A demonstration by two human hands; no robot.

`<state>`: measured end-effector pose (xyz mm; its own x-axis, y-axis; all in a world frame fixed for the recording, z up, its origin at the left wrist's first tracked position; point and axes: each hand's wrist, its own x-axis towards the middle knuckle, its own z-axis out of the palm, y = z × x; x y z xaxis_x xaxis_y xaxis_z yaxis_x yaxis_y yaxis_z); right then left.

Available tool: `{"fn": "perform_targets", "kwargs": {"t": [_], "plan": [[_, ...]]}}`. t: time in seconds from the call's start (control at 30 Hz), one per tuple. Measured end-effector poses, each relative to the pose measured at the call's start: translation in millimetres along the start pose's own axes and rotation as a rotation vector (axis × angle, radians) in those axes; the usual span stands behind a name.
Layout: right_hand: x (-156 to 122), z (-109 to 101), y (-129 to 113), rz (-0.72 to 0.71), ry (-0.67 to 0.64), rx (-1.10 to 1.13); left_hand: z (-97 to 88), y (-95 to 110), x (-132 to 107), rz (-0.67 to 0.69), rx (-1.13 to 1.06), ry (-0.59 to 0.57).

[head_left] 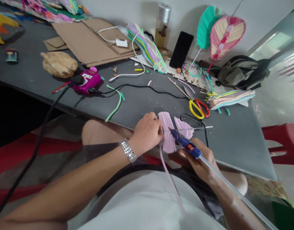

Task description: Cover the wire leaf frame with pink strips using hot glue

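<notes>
My left hand (148, 132) is closed, pinching the left edge of a pink leaf-shaped piece made of straws (167, 131) at the table's near edge. My right hand (199, 159) is wrapped round a blue glue gun (185, 143), whose tip rests on the middle of the pink piece. A clear glue stick (233, 188) sticks out behind the gun. A long pink straw (170, 179) hangs from the piece over my lap. A thin metal wire (202, 127) runs out to the right of the piece.
On the grey table (233, 140) lie yellow-and-red scissors (198, 107), bundles of coloured straws (230, 97), a second straw bundle (147, 46), a magenta device (86, 81), cardboard (89, 40), a black phone (181, 49), a bottle (162, 25), finished straw fans (225, 35) and a bag (242, 72). A red stool (283, 140) stands right.
</notes>
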<state>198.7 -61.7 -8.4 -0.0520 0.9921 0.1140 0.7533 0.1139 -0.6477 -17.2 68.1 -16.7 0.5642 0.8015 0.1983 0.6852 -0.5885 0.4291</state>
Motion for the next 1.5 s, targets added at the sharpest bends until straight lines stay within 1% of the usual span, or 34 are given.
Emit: {"fn": "perform_targets", "kwargs": {"t": [0.17,0.27,0.4,0.5,0.7,0.83,1.03,1.17,1.3,1.5], "plan": [[-0.1,-0.5,-2.0,-0.044,-0.097,-0.022,5.3,-6.2,-2.0,-0.001,-0.089,0.015],[-0.4,-0.7,-4.9,-0.023,-0.141,-0.006,4.5,-7.7,-5.5,0.074,-0.057,0.057],[0.0,-0.1,-7.4,0.001,-0.161,0.012,1.0,-10.2,-8.8,0.164,0.004,0.08],[0.3,1.3,-6.8,-0.012,-0.162,-0.016,0.6,-12.2,-9.4,0.186,-0.002,0.082],[2.5,3.7,-12.9,-0.069,-0.14,-0.085,4.5,-13.6,-9.4,0.189,-0.117,0.073],[3.2,3.4,-14.7,-0.082,-0.127,-0.101,3.9,-13.4,-9.5,0.193,-0.086,0.059],[0.0,1.2,-5.0,-0.073,-0.125,-0.065,1.4,-13.2,-5.6,0.206,-0.02,0.031],[-1.4,0.4,-3.9,-0.048,-0.127,-0.052,2.3,-13.3,-3.2,0.228,-0.066,0.04],[-2.0,0.6,-6.4,-0.058,-0.133,-0.048,4.2,-13.8,-3.6,0.231,-0.116,0.06],[-0.4,4.6,-10.9,-0.077,-0.122,-0.113,4.8,-13.5,-3.8,0.233,-0.122,0.057]]}}
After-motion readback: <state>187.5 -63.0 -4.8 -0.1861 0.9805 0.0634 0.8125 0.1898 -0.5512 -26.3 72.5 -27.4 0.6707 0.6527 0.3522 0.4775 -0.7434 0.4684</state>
